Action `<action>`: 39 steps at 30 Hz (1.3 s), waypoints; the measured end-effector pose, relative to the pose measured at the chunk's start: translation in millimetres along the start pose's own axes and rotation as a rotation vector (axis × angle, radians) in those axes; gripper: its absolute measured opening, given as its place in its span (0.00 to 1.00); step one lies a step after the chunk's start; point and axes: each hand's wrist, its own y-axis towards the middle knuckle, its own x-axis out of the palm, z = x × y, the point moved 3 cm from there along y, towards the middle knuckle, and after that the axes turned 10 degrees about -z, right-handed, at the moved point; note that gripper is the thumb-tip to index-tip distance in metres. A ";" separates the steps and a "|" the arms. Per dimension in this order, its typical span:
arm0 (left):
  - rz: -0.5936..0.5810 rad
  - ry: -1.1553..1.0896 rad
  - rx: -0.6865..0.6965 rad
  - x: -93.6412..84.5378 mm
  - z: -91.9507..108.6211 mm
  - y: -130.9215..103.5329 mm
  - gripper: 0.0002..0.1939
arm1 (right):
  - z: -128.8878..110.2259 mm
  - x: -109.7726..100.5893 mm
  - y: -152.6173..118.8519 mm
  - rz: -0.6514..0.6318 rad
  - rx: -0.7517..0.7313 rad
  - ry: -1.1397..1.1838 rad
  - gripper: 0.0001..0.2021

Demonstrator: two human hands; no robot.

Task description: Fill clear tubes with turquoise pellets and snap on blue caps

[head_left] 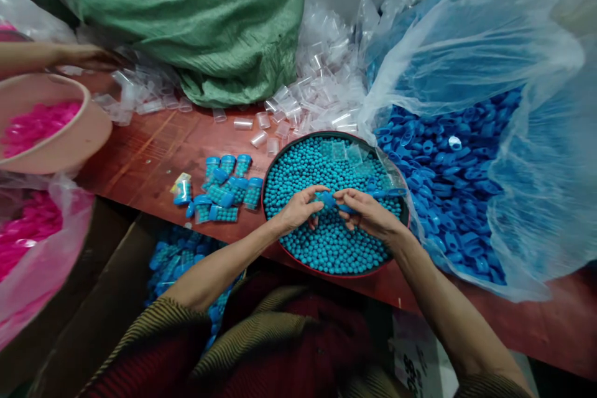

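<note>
Both my hands are over a round tub [267, 214] filled with small blue beads [326, 252]. My left hand [301, 208] is closed on a small plastic container [326, 199] that looks blue; its fingers partly cover it. Close beside it, my right hand [368, 214] pinches a blue cap [346, 209]. The two pieces are very near each other, and I cannot tell whether they touch. A few clear empty containers [347, 152] lie on the beads at the tub's far side. To the left, several bead-filled containers with blue caps [226, 189] lie on the red table [158, 149].
Loose clear containers [298, 102] are heaped behind the tub, beside a green sack [196, 18]. At right, a plastic bag [517, 199] holds blue caps [448, 168]. Another person's hand [96, 57] reaches in above a pink basin [88, 118]. Filled containers [180, 255] lie below the table edge.
</note>
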 end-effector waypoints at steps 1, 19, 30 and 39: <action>-0.013 -0.027 -0.001 -0.5 -0.2 -0.4 0.24 | -2.3 -2.7 -2.0 0.016 -0.024 0.037 0.20; -0.002 -0.036 0.023 5.2 1.6 -10.9 0.30 | 1.5 18.0 -6.7 0.192 -0.212 -0.922 0.23; -0.075 -0.131 0.023 12.2 13.6 -18.0 0.31 | -7.9 14.6 -3.6 -0.108 -0.148 -0.528 0.21; -0.240 -0.047 -0.038 7.9 11.5 -19.5 0.35 | -4.9 14.8 -3.0 -0.150 -0.010 -0.453 0.14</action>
